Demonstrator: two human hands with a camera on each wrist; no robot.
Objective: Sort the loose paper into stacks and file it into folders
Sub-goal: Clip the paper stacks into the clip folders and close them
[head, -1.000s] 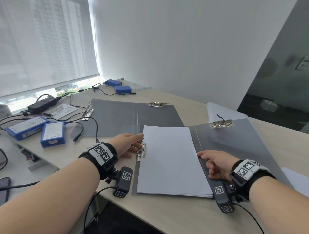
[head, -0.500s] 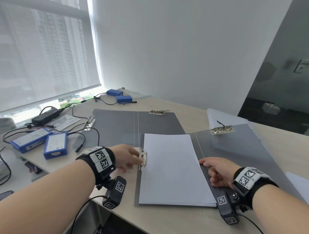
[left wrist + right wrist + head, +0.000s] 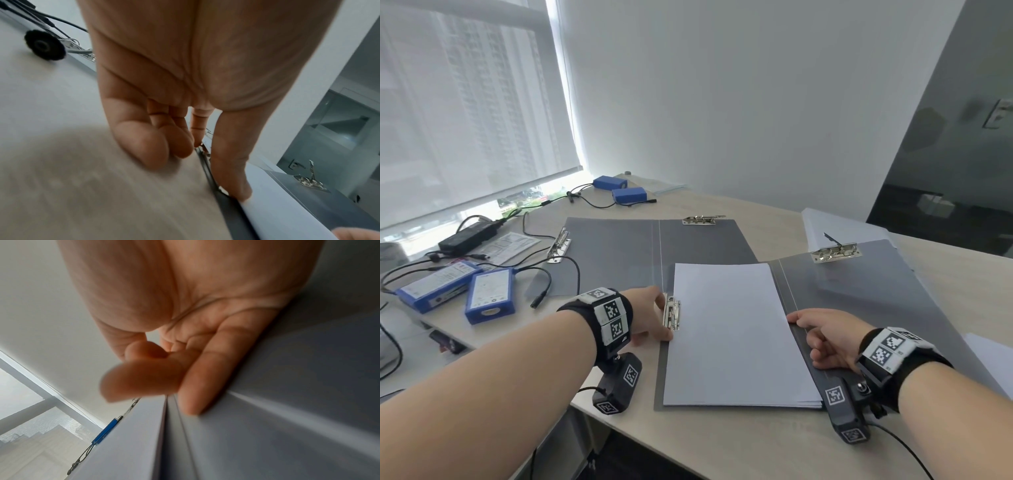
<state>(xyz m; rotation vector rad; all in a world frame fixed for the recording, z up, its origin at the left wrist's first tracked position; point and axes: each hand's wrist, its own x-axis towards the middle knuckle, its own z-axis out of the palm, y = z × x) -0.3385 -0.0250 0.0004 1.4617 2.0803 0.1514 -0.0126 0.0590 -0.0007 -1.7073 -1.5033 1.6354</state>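
The left hand [image 3: 645,317] sat at the metal clip [image 3: 671,312] on the left edge of the near folder [image 3: 887,294]. In the left wrist view its index fingertip and thumb reached the clip from either side, the thumb tip resting on the edge of the paper stack [image 3: 732,332]; the other fingers [image 3: 144,146] were curled loosely above the desk [image 3: 739,442]. Whether finger and thumb actually squeezed the clip could not be told.

Right of that grip the stack lay flat inside the open folder, its left edge tucked against the clip. Across the stack, the right hand [image 3: 828,337] rested on the folder's spine. Its fingers were curled and held nothing, the little finger lying on the grey cover just beside the stack's right edge, the thumb on the spine at that edge.

Beyond the left hand a second folder [image 3: 619,253] lay open and flat, partly under the near one. Farther left of the hand sat blue battery packs [image 3: 489,299] with black cables. Beyond the right hand, more loose sheets [image 3: 835,229] showed behind the near folder's far clip [image 3: 835,253].
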